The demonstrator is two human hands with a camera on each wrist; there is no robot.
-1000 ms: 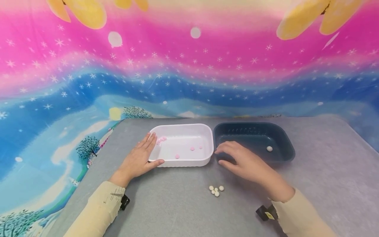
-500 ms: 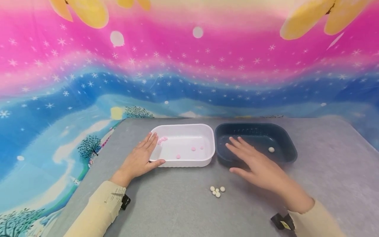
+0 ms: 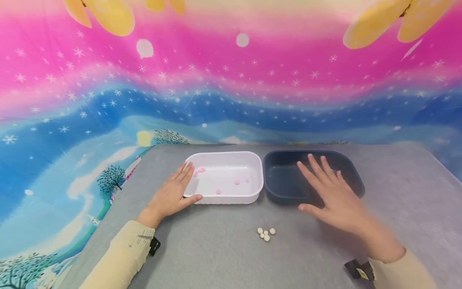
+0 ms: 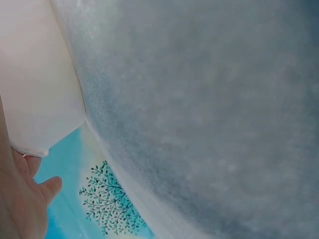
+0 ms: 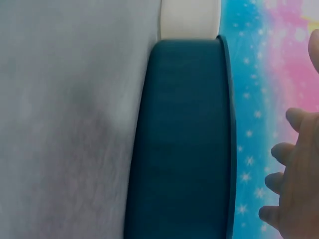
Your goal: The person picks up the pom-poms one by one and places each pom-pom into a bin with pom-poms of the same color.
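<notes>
My left hand [image 3: 169, 198] rests at the left end of a white plastic bin [image 3: 227, 199], its straight fingers over the rim and thumb along the front side. Several small pink pieces [image 3: 218, 191] lie scattered on the bin's floor. Over a dark blue-green bin [image 3: 283, 182] hovers my right hand [image 3: 337, 200], fingers straight and spread, holding nothing. It hides the right part of that bin, including the spot where a white ball lay. In the right wrist view, the fingers [image 5: 283, 153] stand apart from the dark bin's wall [image 5: 179, 139].
A loose cluster of several small white balls [image 3: 267, 238] sits on the grey tabletop [image 3: 202, 249], in front of the two bins. The bins stand side by side. Behind the table hangs a colourful printed cloth [image 3: 231, 80].
My right hand has moved right, from near the dark bin's left end to over its right part, and its fingers have straightened and spread. My left hand stays at the white bin.
</notes>
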